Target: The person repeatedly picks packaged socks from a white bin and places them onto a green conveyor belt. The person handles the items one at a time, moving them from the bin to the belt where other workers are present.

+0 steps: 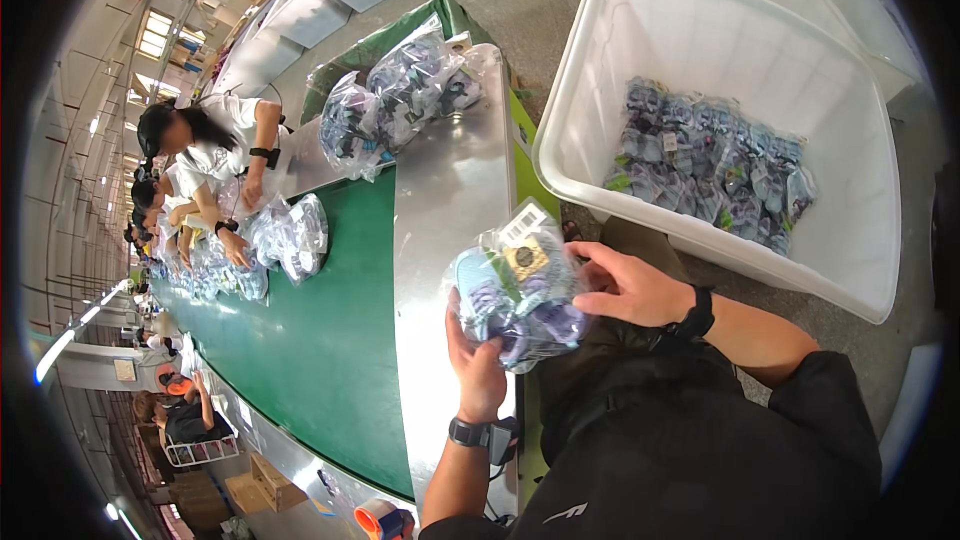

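Note:
Over the steel edge of the table I hold a clear plastic bag of light blue and purple shoes, with a white barcode label and a yellow-and-green tag inside. My left hand grips its lower left side, the thumb in front and the other fingers partly hidden behind. On the bag's right side, my right hand pinches the plastic between thumb and fingers. To my right stands a large white plastic bin, with rows of similar bagged shoes on its bottom.
A green conveyor belt runs along the steel-edged table. More bagged shoes sit at its far end. Across the belt, a co-worker reaches over further bags. An orange-and-blue tape dispenser lies near the lower edge.

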### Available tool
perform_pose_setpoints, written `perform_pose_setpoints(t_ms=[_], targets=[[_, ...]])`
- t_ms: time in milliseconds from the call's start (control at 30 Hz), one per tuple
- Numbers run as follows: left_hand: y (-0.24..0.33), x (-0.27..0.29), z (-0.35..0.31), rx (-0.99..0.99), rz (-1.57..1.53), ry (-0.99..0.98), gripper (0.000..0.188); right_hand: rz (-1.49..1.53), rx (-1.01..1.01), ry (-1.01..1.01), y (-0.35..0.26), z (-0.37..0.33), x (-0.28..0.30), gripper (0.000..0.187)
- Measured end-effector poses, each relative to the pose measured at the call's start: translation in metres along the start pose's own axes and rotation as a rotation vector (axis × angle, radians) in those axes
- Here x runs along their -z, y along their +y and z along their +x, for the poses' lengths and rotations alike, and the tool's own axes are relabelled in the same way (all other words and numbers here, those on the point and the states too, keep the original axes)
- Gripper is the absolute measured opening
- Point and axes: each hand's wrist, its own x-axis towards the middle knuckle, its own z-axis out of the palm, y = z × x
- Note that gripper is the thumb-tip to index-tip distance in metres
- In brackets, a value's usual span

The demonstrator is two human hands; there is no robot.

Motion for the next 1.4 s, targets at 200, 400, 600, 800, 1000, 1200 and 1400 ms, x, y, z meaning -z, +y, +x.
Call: perform_pose_setpoints(t_ms=[200,400,600,800,1000,1200,1400], targets=[[-0.002,-0.018,-0.011,-0.127,0.198,-0.041,0.1,-0.076,0.169,0.046,0.003,0.002,-0.008,0.102],[0.004,-0.035,-0.02,-0.185,0.266,-0.095,0.106,0.185,0.129,-0.033,0.013,-0.001,0.001,0.103],[0.004,-0.046,-0.031,-0.265,0.331,-0.113,0.109,0.206,0.203,-0.045,0.018,-0.008,0.006,0.105],[0.002,-0.048,-0.031,-0.21,0.342,-0.085,0.109,0.25,0.159,-0.063,0.013,-0.012,0.009,0.106],[-0.003,-0.063,-0.025,-0.06,0.17,-0.08,0.099,0.306,0.067,0.081,0.016,-0.018,0.015,0.112],[-0.015,-0.063,-0.02,0.068,0.328,-0.187,0.094,0.469,-0.15,0.409,0.018,-0.035,0.049,0.083],[-0.026,-0.049,-0.019,0.041,0.562,-0.209,0.085,0.451,0.025,0.75,0.007,-0.078,0.115,0.078]])
